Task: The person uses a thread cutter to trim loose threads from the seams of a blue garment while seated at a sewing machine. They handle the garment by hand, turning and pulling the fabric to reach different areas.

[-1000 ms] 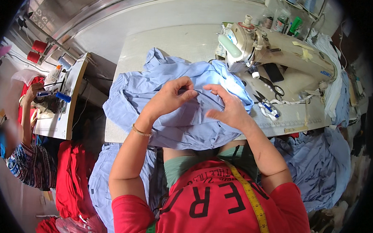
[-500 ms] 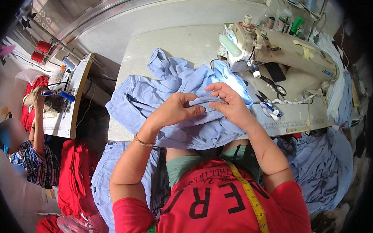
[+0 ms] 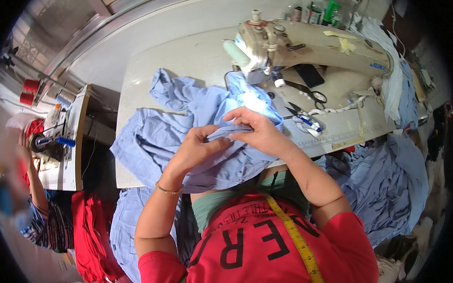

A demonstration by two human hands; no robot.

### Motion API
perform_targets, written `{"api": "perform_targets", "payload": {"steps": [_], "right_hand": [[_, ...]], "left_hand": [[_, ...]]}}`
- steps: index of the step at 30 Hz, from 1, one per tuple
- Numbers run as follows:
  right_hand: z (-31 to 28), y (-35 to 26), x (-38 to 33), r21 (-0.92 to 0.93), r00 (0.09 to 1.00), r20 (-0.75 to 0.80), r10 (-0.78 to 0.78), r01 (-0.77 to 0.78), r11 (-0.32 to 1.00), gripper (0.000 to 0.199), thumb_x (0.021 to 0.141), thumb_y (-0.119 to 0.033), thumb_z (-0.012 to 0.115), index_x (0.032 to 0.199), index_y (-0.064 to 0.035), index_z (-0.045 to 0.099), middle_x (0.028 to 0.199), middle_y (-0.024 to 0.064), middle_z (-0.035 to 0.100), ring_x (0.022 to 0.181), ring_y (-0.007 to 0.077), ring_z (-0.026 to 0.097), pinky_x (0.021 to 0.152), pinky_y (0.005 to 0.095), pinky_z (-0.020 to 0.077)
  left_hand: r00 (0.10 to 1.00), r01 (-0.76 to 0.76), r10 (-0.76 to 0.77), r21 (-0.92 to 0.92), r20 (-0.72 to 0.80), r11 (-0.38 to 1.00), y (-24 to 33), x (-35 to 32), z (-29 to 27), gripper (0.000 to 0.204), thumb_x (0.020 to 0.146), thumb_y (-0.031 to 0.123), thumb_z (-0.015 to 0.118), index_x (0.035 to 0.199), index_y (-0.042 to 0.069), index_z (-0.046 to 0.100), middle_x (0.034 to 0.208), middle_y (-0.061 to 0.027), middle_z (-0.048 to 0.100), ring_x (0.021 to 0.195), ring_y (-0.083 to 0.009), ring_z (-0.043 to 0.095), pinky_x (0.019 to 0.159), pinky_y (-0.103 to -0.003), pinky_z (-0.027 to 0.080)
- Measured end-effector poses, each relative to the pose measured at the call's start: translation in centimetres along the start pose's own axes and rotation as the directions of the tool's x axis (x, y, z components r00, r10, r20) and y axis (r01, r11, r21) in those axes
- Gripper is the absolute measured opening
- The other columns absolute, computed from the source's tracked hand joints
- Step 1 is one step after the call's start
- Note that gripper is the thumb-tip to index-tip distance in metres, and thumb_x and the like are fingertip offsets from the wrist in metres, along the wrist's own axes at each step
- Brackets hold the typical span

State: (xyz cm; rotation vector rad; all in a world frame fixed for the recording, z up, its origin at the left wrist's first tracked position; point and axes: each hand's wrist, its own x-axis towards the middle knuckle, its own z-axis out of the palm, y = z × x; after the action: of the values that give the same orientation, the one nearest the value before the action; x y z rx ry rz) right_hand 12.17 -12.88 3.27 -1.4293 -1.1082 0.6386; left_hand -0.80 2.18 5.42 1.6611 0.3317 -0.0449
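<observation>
A light blue garment lies bunched on the sewing table, its front part hanging over the near edge. Both of my hands grip one folded edge of it, lifted a little above the rest. My left hand pinches the fold between thumb and fingers. Close by on the right, my right hand pinches the same fold, thumb underneath. Behind my hands, part of the cloth lies under the bright lamp of the sewing machine. Which part of the garment I hold cannot be made out.
Scissors, thread snips and a dark phone lie right of the needle area. More blue garments hang at the right. A co-worker's arm reaches to another machine table at left, beside red cloth.
The view has shifted, so the table and machine appear further left. My hands keep their pinch on the fold, nearly unchanged.
</observation>
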Motion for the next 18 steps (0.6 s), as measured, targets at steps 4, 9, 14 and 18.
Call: {"api": "perform_targets", "payload": {"steps": [4, 9, 14, 18], "right_hand": [[-0.2, 0.3, 0.4, -0.329, 0.977, 0.009, -0.213, 0.204, 0.922, 0.029, 0.076, -0.001, 0.057, 0.105, -0.0031, 0.056, 0.093, 0.0135, 0.061, 0.087, 0.0292, 0.061, 0.078, 0.0369, 0.0470], [2.4, 1.4, 0.8, -0.551, 0.966, 0.051, -0.255, 0.240, 0.799, 0.027, 0.073, 0.003, 0.051, 0.099, -0.0032, 0.055, 0.093, 0.0138, 0.057, 0.087, 0.0352, 0.058, 0.075, 0.0425, 0.0470], [10.5, 5.6, 6.5, -0.257, 0.900, -0.097, -0.424, 0.389, 0.885, 0.037, 0.074, 0.009, 0.047, 0.108, -0.0053, 0.045, 0.099, 0.0189, 0.052, 0.084, 0.0407, 0.055, 0.070, 0.0443, 0.0448], [14.0, 4.1, 16.3, -0.082, 0.836, -0.226, -0.501, 0.496, 0.865, 0.026, 0.079, 0.006, 0.047, 0.102, -0.0039, 0.046, 0.084, 0.0180, 0.056, 0.080, 0.0386, 0.056, 0.072, 0.0400, 0.0452]], "left_hand": [[0.999, -0.032, 0.025, -0.161, -0.042, 0.986, -0.8, -1.0, -0.9, 0.014, 0.078, 0.006, 0.065, 0.091, 0.000, 0.065, 0.079, 0.0034, 0.060, 0.071, -0.0037, 0.050, 0.064, -0.019, 0.041], [0.997, 0.039, -0.051, -0.173, -0.066, 0.984, -0.2, -3.9, -3.7, 0.013, 0.076, 0.004, 0.065, 0.089, 0.002, 0.066, 0.077, 0.0037, 0.060, 0.068, -0.0044, 0.050, 0.063, -0.019, 0.040], [0.973, -0.018, -0.024, -0.179, -0.230, 0.984, 1.3, -6.0, -7.7, 0.008, 0.077, 0.005, 0.064, 0.084, 0.003, 0.066, 0.074, 0.0025, 0.062, 0.065, -0.0045, 0.054, 0.061, -0.020, 0.041], [0.896, -0.114, 0.058, -0.102, -0.440, 0.988, 2.3, -6.1, -10.6, 0.006, 0.081, 0.009, 0.062, 0.081, 0.003, 0.064, 0.072, 0.0020, 0.061, 0.059, -0.0038, 0.052, 0.055, -0.019, 0.040]]}}
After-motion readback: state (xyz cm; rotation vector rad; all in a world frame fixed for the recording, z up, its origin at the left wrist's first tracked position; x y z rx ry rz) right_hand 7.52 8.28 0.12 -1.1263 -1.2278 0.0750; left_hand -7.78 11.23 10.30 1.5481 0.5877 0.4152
